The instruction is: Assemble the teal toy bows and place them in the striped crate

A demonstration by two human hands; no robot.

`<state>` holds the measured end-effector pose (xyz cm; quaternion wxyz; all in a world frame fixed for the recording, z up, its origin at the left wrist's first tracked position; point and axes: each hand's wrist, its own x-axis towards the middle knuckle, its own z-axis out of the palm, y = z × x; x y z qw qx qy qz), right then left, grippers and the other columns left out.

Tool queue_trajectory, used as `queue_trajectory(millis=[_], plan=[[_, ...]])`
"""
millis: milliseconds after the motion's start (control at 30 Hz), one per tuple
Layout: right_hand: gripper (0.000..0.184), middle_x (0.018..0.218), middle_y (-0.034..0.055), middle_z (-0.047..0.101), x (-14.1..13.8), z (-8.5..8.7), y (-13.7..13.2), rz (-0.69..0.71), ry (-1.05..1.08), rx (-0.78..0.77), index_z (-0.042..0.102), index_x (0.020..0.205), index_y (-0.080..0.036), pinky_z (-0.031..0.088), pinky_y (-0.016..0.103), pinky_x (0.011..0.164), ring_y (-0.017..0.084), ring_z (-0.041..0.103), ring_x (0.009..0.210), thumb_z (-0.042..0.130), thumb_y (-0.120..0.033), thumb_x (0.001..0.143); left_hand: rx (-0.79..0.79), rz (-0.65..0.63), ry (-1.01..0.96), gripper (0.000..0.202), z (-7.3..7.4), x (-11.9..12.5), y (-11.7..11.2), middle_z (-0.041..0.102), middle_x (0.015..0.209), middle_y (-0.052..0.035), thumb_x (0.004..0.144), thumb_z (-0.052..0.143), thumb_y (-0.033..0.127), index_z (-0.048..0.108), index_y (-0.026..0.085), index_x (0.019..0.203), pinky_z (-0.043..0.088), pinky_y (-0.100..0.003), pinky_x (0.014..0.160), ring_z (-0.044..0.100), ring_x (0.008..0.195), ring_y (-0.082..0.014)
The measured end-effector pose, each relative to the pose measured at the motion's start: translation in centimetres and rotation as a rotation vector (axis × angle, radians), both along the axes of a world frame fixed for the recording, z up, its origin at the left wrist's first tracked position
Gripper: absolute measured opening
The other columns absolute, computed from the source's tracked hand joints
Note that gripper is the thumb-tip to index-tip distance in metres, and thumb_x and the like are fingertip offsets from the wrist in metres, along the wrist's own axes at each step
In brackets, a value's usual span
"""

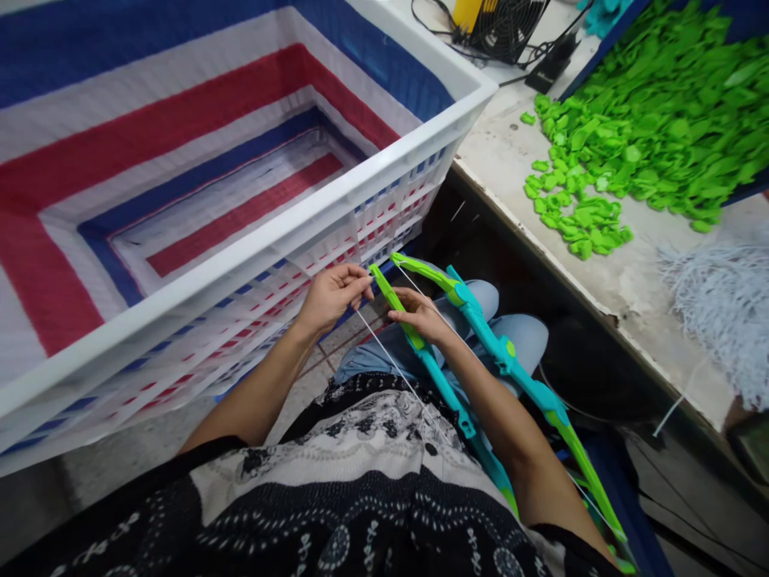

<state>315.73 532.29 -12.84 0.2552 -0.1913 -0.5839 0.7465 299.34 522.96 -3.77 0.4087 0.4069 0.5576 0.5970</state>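
Note:
Two green and teal toy bows lie across my lap. My right hand [420, 314] grips the nearer bow [436, 373] just below its green tip. My left hand [333, 295] pinches a thin white string [390, 365] right at that tip. The string runs from the tip back toward my body. The second bow [510, 361] rests further right, its own string stretched along it, and no hand touches it.
A big white plastic crate [336, 200] lined with a red, white and blue striped sack stands at my left. On my right, a worktable [601, 272] carries a heap of small green plastic parts [654, 112], a bundle of white strings [726, 312] and a black fan [510, 24].

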Motion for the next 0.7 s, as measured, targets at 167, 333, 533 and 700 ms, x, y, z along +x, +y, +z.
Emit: queue_trajectory(millis=[167,333,533,700], plan=[[0.049,0.102,0.0006,0.068,0.1,-0.1,0.1,0.004,0.003,-0.017,0.064,0.109,-0.024,0.049,0.032,0.087,0.017,0.063,0.093,0.08,-0.031,0.063,0.008,-0.03,0.01,0.027,-0.1,0.0,0.1,0.064,0.059,-0.002,0.072,0.073,0.035,0.06,0.013,0.08,0.035,-0.019,0.043,0.045,0.041,-0.006],[0.049,0.096,-0.0004,0.068,0.1,0.1,0.0,0.024,0.007,-0.029,0.063,0.11,-0.023,0.049,0.03,0.085,0.015,0.063,0.089,0.079,-0.029,0.064,0.006,-0.029,0.042,0.028,0.2,0.1,0.1,0.064,0.059,-0.0018,0.072,0.073,0.036,0.059,0.013,0.079,0.034,-0.019,0.043,0.045,0.041,-0.0055],[0.049,0.108,0.0023,0.067,0.0,-0.1,-0.1,0.036,0.013,0.03,0.062,0.112,-0.023,0.05,0.033,0.09,0.017,0.064,0.097,0.077,-0.031,0.067,0.01,-0.072,-0.034,0.035,0.4,0.0,0.6,0.064,0.058,-0.0006,0.071,0.074,0.036,0.053,0.014,0.088,0.037,-0.018,0.043,0.044,0.04,-0.0053],[0.051,0.126,0.0095,0.061,-0.1,-0.4,-1.7,-0.065,-0.09,0.34,0.054,0.127,-0.02,0.043,0.042,0.104,0.023,0.057,0.116,0.066,-0.035,0.079,-0.067,-0.19,-0.149,0.051,0.4,-0.9,0.9,0.065,0.059,-0.0013,0.069,0.076,0.037,0.05,0.012,0.105,0.041,-0.018,0.044,0.043,0.039,-0.0049]])
